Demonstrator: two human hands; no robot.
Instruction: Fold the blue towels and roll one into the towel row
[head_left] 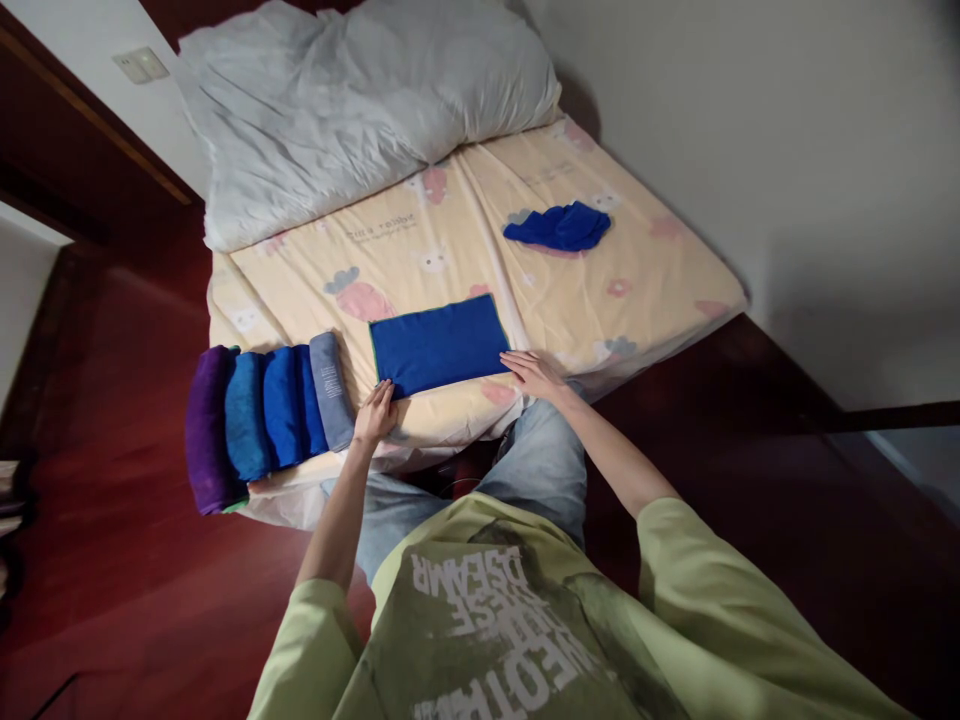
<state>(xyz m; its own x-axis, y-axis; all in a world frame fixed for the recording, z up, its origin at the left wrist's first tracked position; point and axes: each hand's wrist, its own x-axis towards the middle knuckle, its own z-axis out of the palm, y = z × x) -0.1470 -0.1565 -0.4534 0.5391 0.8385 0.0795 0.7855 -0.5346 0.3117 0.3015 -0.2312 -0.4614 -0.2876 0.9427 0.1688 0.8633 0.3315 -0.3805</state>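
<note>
A blue cloth (pixel 441 345) lies flat as a rectangle on the patterned bed sheet (pixel 420 232), close to the bed's front edge. My left hand (pixel 376 412) touches its near left corner, fingertips on the cloth. At the near right corner, my right hand (pixel 531 373) rests with its fingers stretched out. Left of the cloth stands a row of rolled or folded towels: a purple one (pixel 211 430), a teal one (pixel 247 415), blue ones (pixel 285 408) and a grey one (pixel 332 390). A crumpled blue cloth (pixel 559 228) lies farther back on the right.
A bulky pale grey quilt or pillow (pixel 367 100) covers the far end of the bed. The wall (pixel 750 130) runs along the right, and dark red floor (pixel 120 560) shows at the left. My knees are against the bed's front edge.
</note>
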